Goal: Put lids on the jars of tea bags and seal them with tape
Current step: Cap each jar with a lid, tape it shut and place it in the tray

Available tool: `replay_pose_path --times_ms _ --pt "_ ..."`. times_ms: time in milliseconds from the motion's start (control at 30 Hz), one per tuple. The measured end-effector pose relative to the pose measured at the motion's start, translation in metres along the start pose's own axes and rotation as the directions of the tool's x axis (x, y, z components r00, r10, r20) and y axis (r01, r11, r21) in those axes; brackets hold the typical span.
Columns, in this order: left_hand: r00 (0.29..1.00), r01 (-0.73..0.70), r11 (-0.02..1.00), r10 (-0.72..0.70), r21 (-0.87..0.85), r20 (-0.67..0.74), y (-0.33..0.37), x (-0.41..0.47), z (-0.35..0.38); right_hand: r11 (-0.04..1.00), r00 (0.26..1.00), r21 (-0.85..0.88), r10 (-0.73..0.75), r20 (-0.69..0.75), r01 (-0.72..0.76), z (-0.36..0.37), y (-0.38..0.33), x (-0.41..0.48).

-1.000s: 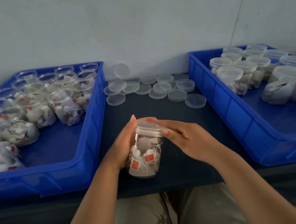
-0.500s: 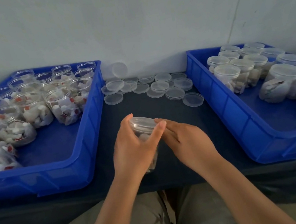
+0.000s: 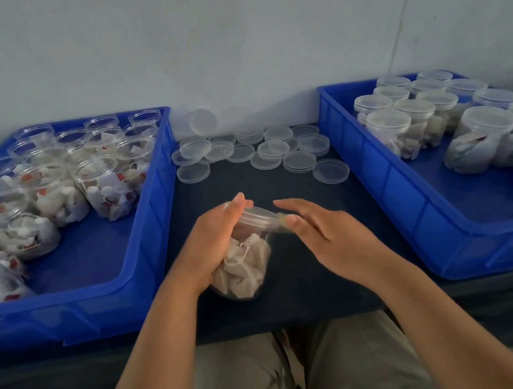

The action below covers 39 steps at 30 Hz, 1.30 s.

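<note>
The jar (image 3: 242, 263) of tea bags is tilted near the 6 o'clock edge of the desk (image 3: 281, 187), its lid (image 3: 257, 216) toward 1 o'clock. The left hand (image 3: 215, 241) grips its body, and the right hand (image 3: 324, 230), fingers straight, touches the lid's rim with the thumb. Pressed from one side only, the lid may sit crooked and slip off, I think.

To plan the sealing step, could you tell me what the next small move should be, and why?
Probably rotate the jar slightly in the left hand while the right hand presses along the lid edge: the jar is tilted, its lid on, and the right thumb touches the rim.
</note>
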<state>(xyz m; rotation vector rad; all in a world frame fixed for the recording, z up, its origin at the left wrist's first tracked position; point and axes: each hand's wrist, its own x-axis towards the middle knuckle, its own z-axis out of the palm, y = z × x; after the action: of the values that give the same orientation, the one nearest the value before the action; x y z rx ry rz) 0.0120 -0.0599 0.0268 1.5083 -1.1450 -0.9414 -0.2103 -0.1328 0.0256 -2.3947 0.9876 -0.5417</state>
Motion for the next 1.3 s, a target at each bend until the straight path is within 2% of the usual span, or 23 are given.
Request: replay_pose_path --times_ms 100,200,267,333,400,433,500,567,700,800,900,1133,1233,1300 --pt "0.99 0.064 0.978 -0.037 -0.201 0.134 -0.009 -0.002 0.001 0.995 0.995 -0.094 -0.03 -0.094 0.021 0.007 -0.004 0.002" --pt "0.991 0.109 0.952 -0.08 -0.285 0.11 -0.018 -0.004 0.005 0.997 0.98 -0.074 -0.028 -0.197 0.014 0.023 -0.013 0.003" --pt "0.998 0.055 0.982 -0.053 -0.181 0.013 -0.016 -0.006 0.008 0.998 0.958 -0.067 -0.005 -0.285 -0.015 0.032 -0.018 0.003" --pt "0.986 -0.064 0.998 0.059 -0.026 -0.155 -0.014 -0.008 0.012 0.996 0.928 -0.073 0.026 -0.371 -0.057 0.039 -0.022 -0.001" --pt "0.916 -0.171 0.981 0.193 0.093 -0.351 -0.011 -0.013 0.016 0.99 0.912 -0.097 0.055 -0.407 -0.104 0.042 -0.026 -0.003" --pt "0.896 -0.172 0.97 0.226 0.171 -0.381 -0.01 -0.016 0.019 0.985 0.907 -0.122 0.06 -0.416 -0.121 0.043 -0.027 -0.002" --pt "0.923 -0.087 0.95 0.19 0.3 -0.334 -0.007 -0.024 0.031 0.975 0.903 -0.18 0.041 -0.427 -0.129 0.044 -0.032 -0.001" --pt "0.928 0.003 0.938 0.127 0.346 -0.351 -0.006 -0.026 0.043 0.975 0.904 -0.209 -0.019 -0.427 -0.078 0.045 -0.036 -0.001" --pt "0.928 0.016 0.955 0.096 0.295 -0.361 -0.005 -0.018 0.04 0.999 0.933 0.026 -0.009 -0.359 0.02 0.041 -0.035 0.001" --pt "0.927 0.027 0.974 0.06 0.224 -0.37 -0.004 -0.014 0.03 0.999 0.952 -0.044 -0.013 -0.306 0.0 0.033 -0.026 0.003" --pt "0.94 0.011 0.98 0.058 0.199 -0.336 -0.005 -0.012 0.023 0.99 0.963 -0.14 -0.055 -0.264 0.018 0.028 -0.016 0.002" --pt "0.988 0.021 1.0 -0.019 0.006 -0.15 0.001 -0.006 0.005 0.992 0.987 -0.122 -0.062 -0.147 0.044 0.007 0.002 0.02" --pt "0.999 0.043 0.989 -0.043 -0.14 0.004 -0.008 -0.003 -0.001 0.997 0.992 -0.072 -0.026 -0.12 0.017 0.014 0.003 0.023" --pt "0.99 0.118 0.957 -0.092 -0.264 0.109 -0.014 -0.004 0.003 1.0 0.986 0.002 -0.003 -0.169 0.003 0.027 -0.003 0.023"
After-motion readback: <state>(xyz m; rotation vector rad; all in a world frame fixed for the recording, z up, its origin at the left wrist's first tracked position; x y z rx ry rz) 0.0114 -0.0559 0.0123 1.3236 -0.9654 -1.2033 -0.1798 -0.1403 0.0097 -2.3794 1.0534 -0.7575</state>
